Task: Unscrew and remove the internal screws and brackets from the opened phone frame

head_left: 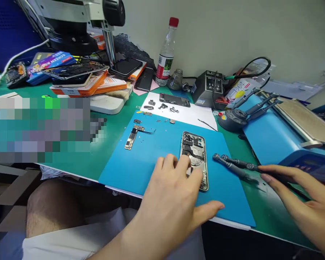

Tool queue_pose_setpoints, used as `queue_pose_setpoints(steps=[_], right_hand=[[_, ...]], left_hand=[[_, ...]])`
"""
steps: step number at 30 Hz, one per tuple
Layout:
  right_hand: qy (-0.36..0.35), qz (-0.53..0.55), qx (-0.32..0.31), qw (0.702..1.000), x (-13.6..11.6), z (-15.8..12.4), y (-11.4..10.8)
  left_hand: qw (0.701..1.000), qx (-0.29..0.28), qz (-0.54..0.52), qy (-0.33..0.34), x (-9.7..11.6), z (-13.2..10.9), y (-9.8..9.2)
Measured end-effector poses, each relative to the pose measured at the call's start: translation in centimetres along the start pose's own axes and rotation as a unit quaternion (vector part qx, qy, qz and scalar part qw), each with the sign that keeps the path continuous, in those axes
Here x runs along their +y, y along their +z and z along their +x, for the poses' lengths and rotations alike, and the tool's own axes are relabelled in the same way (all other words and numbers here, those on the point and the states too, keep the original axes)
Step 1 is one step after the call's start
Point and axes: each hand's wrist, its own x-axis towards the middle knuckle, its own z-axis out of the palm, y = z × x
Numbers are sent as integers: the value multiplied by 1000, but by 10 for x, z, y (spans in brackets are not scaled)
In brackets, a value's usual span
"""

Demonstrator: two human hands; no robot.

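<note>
An opened phone housing [194, 151] with bare internals lies on a blue mat [151, 155]. My left hand [176, 195] rests over its lower end, fingers spread and flat, thumb out to the right. My right hand [300, 198] is stretched out to the right, its fingertips at two dark screwdrivers [235, 166] lying beside the mat. A logic board [131, 138] and small loose parts lie at the mat's far left. A white sheet [189, 113] behind holds a long phone part [174, 100] and several small brackets.
A screwdriver stand [233, 119] and a soldering station [207, 88] sit at the back right, with a blue machine [281, 133] at the right. A water bottle [166, 54], stacked phones and boxes [86, 77] and a microscope base [70, 32] crowd the back left.
</note>
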Motion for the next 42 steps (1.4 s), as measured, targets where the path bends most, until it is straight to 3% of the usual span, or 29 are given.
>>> queue_pose_setpoints(steps=[4, 9, 17, 24, 30, 37, 42], right_hand=[[-32, -67, -48, 996, 6, 10, 3], [-62, -97, -44, 992, -22, 23, 6], [-117, -59, -81, 988, -60, 37, 32], [-70, 44, -69, 994, -63, 33, 36], [-34, 37, -47, 998, -65, 26, 33], [-7, 15, 6, 1000, -71, 19, 35], [20, 21, 59, 998, -75, 13, 35]], left_hand=[[996, 33, 60, -50, 18, 6, 9], [990, 70, 97, -69, 26, 12, 23], [993, 67, 59, -71, 12, 0, 7], [998, 15, -57, -31, -15, -12, -10], [992, -26, -127, -10, -38, -16, -20], [998, 22, 20, -51, -52, -21, -21], [999, 10, 17, -38, -49, -21, -25]])
